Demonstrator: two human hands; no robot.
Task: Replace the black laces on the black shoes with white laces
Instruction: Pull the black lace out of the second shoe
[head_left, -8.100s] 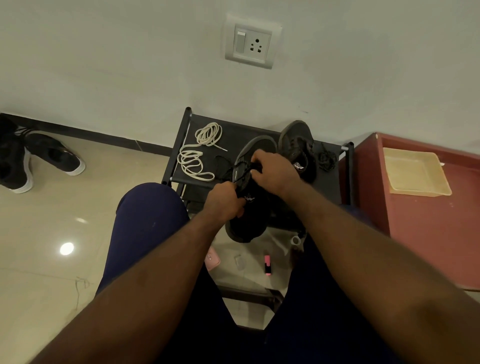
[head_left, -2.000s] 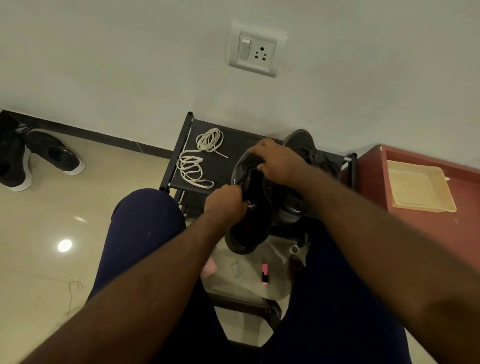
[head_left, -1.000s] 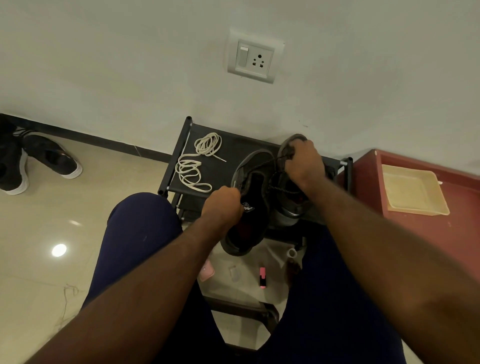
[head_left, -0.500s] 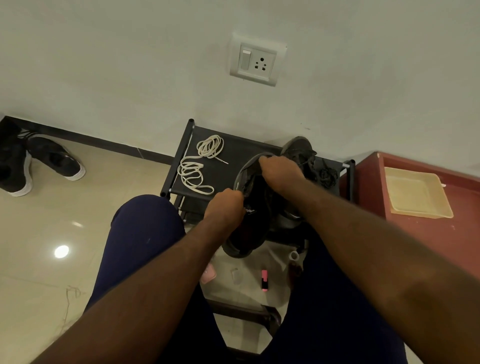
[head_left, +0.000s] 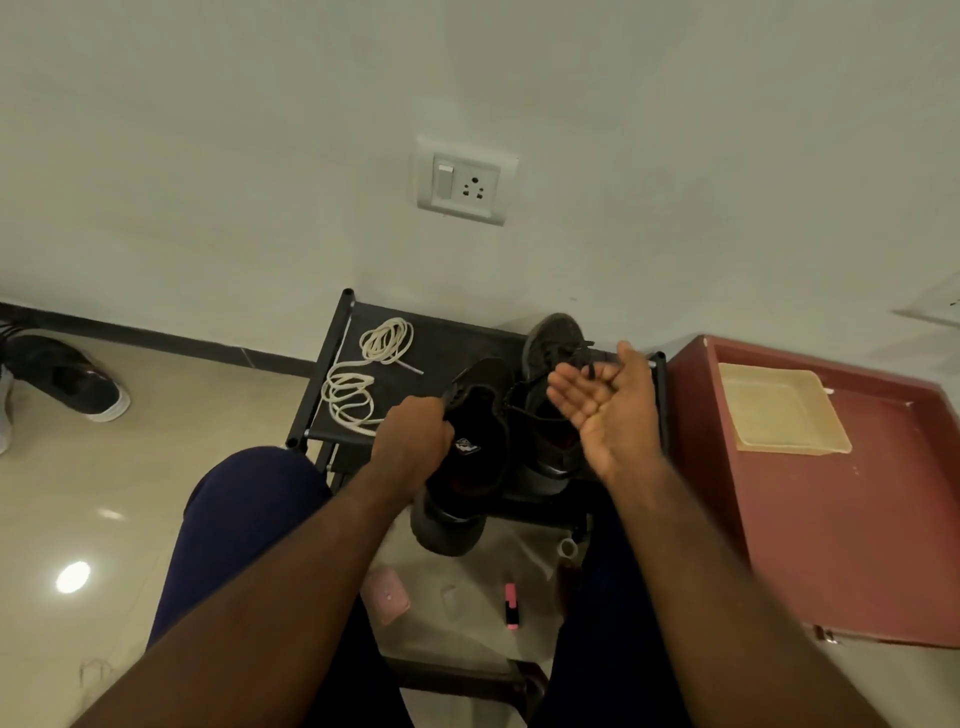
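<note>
The left hand (head_left: 415, 439) grips the black low-top fabric shoe (head_left: 470, 467) by its collar, fingers curled round it, above the near edge of the black fabric-topped shoe rack (head_left: 457, 340). The right hand (head_left: 608, 410) is palm-up with fingers mostly straight, and a thin black lace (head_left: 524, 387) runs to it from the eyelets, though I cannot tell if it is pinched. This lace looks almost out, while the second dark knit shoe (head_left: 553, 340) on the rack seems laced in black and both cream-white coiled laces (head_left: 350, 400) lie unused, so most of the job remains.
</note>
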